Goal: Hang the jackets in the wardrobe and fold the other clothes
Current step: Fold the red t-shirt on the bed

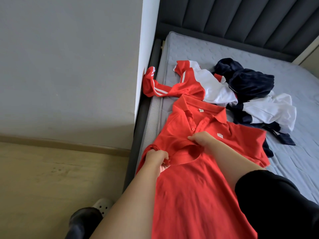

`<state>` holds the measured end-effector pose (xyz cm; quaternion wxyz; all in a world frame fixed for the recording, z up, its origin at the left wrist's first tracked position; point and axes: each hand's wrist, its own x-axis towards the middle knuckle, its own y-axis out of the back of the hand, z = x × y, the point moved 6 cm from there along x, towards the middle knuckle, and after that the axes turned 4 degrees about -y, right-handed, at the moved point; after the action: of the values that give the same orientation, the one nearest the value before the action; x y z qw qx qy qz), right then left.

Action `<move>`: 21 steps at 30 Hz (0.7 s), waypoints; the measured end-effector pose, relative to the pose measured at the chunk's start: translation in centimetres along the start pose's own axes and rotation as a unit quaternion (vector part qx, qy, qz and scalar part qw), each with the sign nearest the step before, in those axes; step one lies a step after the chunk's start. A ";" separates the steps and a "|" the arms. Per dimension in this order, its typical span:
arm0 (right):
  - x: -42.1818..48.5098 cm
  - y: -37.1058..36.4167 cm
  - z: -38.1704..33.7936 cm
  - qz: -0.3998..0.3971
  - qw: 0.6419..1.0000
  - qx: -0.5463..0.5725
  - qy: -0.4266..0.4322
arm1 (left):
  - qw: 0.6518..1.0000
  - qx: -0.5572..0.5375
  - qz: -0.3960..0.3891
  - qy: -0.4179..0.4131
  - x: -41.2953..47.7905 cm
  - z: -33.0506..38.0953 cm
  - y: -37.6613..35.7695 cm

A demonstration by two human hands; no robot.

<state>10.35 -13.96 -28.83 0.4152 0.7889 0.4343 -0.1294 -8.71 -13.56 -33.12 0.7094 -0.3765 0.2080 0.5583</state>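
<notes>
A red polo shirt (pixel 195 183) lies front up along the near left part of the mattress (pixel 198 49), collar toward the headboard. Its left sleeve is folded in over the chest. My left hand (pixel 156 159) grips the cuff end of that sleeve at the shirt's left edge. My right hand (pixel 202 138) pinches the sleeve fabric at mid-chest, just below the buttons. Behind the polo lies a red and white jacket (pixel 188 83) with white stripes, one sleeve hanging over the bed's left edge. A navy and white jacket (pixel 255 94) is heaped to its right.
A grey wall corner (pixel 138 66) stands close against the bed's left side. A dark padded headboard (pixel 241 19) runs along the far end. Wooden floor (pixel 43 178) lies at lower left, with my foot in a pale clog (pixel 101 206).
</notes>
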 end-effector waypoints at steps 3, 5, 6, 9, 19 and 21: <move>-0.9 0.0 -0.1 0.004 0.998 -0.014 0.063 | 0.963 0.197 0.088 -0.164 -1.1 1.2 1.2; -1.5 0.5 -0.2 0.042 0.992 -0.023 0.118 | 0.862 0.358 0.196 -0.302 -2.9 2.4 1.8; -1.8 0.6 0.0 0.041 0.990 -0.005 0.133 | 0.811 0.404 0.221 -0.359 -3.8 2.9 1.6; -2.6 -0.3 1.0 -0.035 0.987 0.001 0.154 | 0.726 0.505 0.179 -0.430 -4.0 3.3 -0.5; -5.1 0.9 0.2 0.136 0.905 -0.302 0.267 | 0.636 0.645 0.123 -0.406 -3.1 2.6 -1.0; -5.6 1.9 0.3 0.205 0.880 -0.325 0.279 | 0.641 0.623 0.117 -0.434 -3.4 2.3 0.0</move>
<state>8.56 -17.99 -24.84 0.5271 0.6848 0.3779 0.3323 -9.99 -13.98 -29.22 0.7140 0.4671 0.2174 0.4741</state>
